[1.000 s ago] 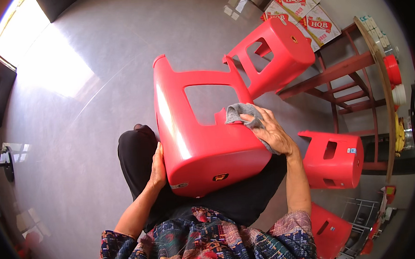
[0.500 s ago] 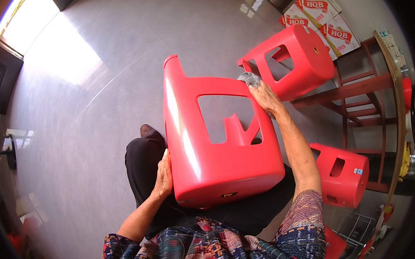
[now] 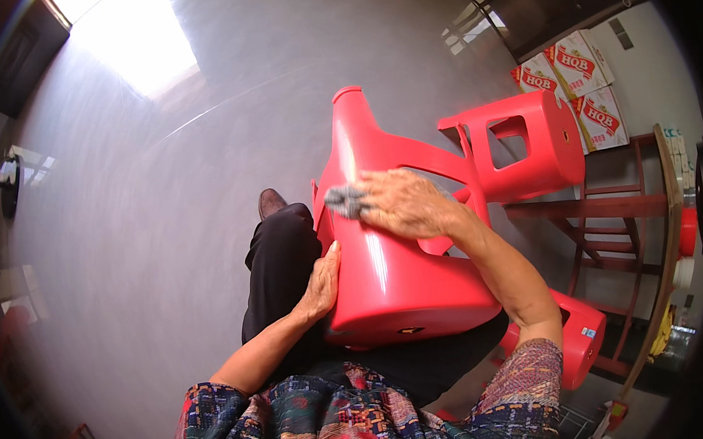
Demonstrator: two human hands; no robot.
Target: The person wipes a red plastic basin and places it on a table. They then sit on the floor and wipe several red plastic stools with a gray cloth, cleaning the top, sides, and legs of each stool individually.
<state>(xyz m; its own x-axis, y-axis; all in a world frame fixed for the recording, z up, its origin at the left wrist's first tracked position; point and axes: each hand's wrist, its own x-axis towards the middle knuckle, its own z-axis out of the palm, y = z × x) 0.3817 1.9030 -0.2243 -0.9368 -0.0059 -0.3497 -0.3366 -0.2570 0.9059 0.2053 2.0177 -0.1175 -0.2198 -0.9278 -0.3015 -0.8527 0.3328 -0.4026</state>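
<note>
A red plastic stool (image 3: 394,273) lies tipped on my lap, its legs pointing away from me. My left hand (image 3: 321,283) presses flat against the stool's left side near the seat edge. My right hand (image 3: 402,202) is closed on a grey cloth (image 3: 345,201) and rests it on the stool's upper left face. My dark trouser leg (image 3: 278,255) and shoe show under the stool.
A second red stool (image 3: 523,151) stands just beyond the one I hold. A third red stool (image 3: 577,343) sits by my right elbow. A red wooden table frame (image 3: 613,206) and stacked cardboard boxes (image 3: 579,80) are on the right. Grey floor stretches left.
My right hand has swept the cloth from the stool's far right corner across to its left face. The stool has tilted slightly, and my left hand keeps its hold.
</note>
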